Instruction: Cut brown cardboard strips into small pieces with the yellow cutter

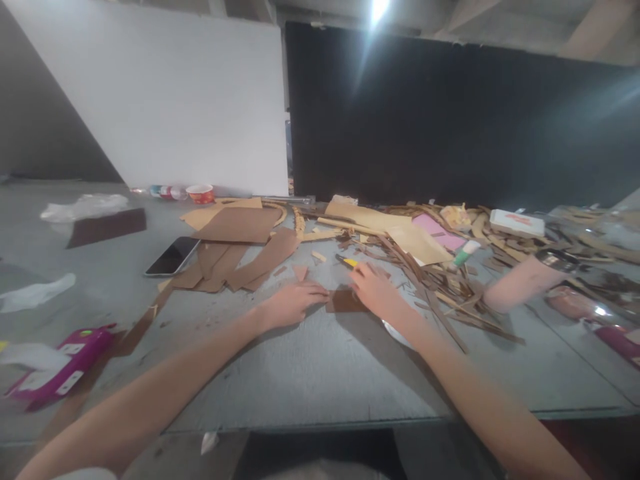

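A small brown cardboard piece lies flat on the grey table between my two hands. My left hand rests just left of it, its fingers closed together at the piece's left edge. My right hand is curled over the right part of the piece. Out from under its fingers, toward the far left, sticks a yellow utility knife with a dark front end; most of the grip is hidden. Small brown offcuts lie beyond my left hand.
Brown cardboard sheets and a phone are at the left. Heaped strips, a glue stick and a pink tumbler lie on the right. A magenta object sits near left. White and black panels stand behind.
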Demonstrator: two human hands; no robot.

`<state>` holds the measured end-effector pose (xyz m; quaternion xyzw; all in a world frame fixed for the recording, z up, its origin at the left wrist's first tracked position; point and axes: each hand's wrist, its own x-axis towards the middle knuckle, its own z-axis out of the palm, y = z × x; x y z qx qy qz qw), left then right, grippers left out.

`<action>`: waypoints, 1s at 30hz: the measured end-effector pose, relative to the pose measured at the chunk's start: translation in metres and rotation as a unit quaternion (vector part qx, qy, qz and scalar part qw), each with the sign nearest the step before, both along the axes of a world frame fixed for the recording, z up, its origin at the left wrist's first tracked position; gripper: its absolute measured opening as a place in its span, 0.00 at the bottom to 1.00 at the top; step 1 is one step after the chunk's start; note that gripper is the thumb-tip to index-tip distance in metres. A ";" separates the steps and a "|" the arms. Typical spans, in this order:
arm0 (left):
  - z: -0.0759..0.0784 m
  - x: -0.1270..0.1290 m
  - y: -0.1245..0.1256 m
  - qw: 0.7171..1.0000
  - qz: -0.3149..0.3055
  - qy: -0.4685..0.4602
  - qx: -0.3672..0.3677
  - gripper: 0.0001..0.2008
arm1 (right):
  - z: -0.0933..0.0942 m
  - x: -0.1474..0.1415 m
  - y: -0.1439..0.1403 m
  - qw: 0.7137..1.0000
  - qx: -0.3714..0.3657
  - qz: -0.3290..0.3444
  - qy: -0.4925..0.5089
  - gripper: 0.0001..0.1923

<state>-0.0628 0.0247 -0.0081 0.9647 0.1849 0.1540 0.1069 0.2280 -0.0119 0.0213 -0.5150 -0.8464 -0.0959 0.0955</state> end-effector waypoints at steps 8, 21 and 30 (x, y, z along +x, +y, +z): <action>-0.007 0.003 0.011 0.997 0.001 -0.062 -0.051 0.39 | 0.000 -0.027 -0.032 0.986 -0.051 0.156 -0.016 0.09; -0.004 0.002 0.015 0.995 0.020 -0.042 -0.086 0.40 | -0.006 -0.036 -0.037 0.988 -0.030 0.125 -0.085 0.12; -0.004 0.000 0.012 0.996 0.026 -0.035 -0.075 0.44 | -0.007 -0.041 -0.036 0.992 -0.106 0.022 0.072 0.12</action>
